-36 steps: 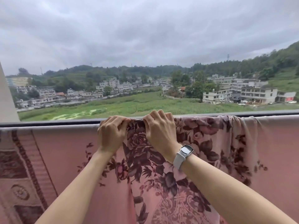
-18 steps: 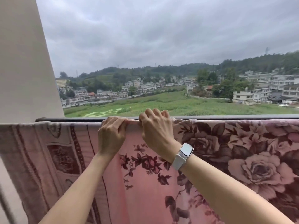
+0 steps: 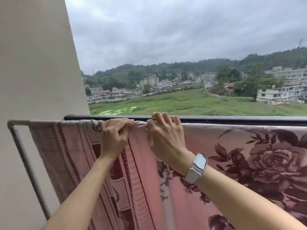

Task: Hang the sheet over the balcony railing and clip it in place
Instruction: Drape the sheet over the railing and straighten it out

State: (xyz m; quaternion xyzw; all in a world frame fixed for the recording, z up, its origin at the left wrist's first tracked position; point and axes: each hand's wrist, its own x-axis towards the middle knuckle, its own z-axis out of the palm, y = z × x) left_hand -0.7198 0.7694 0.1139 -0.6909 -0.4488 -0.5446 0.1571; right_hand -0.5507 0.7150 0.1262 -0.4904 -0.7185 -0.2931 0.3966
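**Pink floral sheet on rail, unclipped: hazards**

Item: sheet (image 3: 207, 171), pink with dark rose print and striped border. Draped over a grey tube rail (image 3: 18, 122) just inside the black balcony railing (image 3: 240, 118); near side hangs down toward the camera, far side hidden behind the fold. Left edge lies close to the rail's corner bend by the wall (image 3: 33, 63).

Left hand (image 3: 114, 135): fingers curled over the top fold, pinching cloth against the rail.

Right hand (image 3: 166, 136): just beside the left, fingers hooked over the same fold, thumb under; clamped on cloth. White watch (image 3: 198, 165) on that wrist.

Clips: none visible anywhere in view.

Risks, as judged:
- Slip over the outer side, if more cloth hangs beyond the rail than within; split not visible.
- Wind lift across the open field (image 3: 182, 103); nothing but two hands, set close together, holding a wide sheet, so the far right span sits unrestrained.
- Release of either hand to fetch a clip likely to leave the fold free to creep.
- Bunching at the left corner, if tugged further toward the bend.
- Fold dragged askew by uneven pull between hands.
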